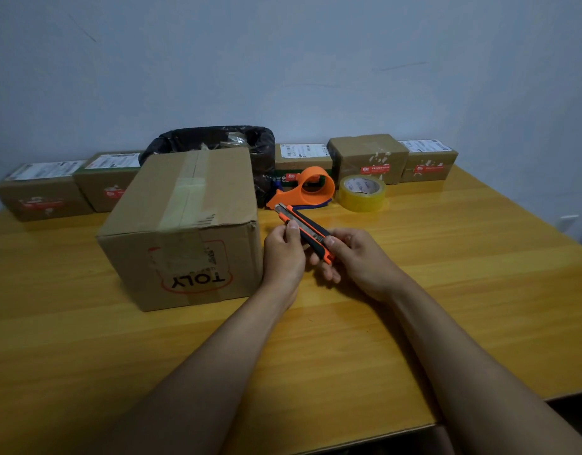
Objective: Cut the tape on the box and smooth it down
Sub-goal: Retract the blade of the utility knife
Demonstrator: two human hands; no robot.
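Observation:
A large cardboard box stands on the wooden table, left of centre, with a strip of clear tape running over its top seam and down its front. Just right of the box, both hands hold an orange and black utility knife above the table. My left hand pinches the knife near its blade end. My right hand grips the handle end, thumb on top. The blade tip points up and left, away from me, apart from the box.
An orange tape dispenser and a roll of yellowish tape lie behind the hands. A bin lined with a black bag stands behind the box. Several small labelled parcels line the wall at the back.

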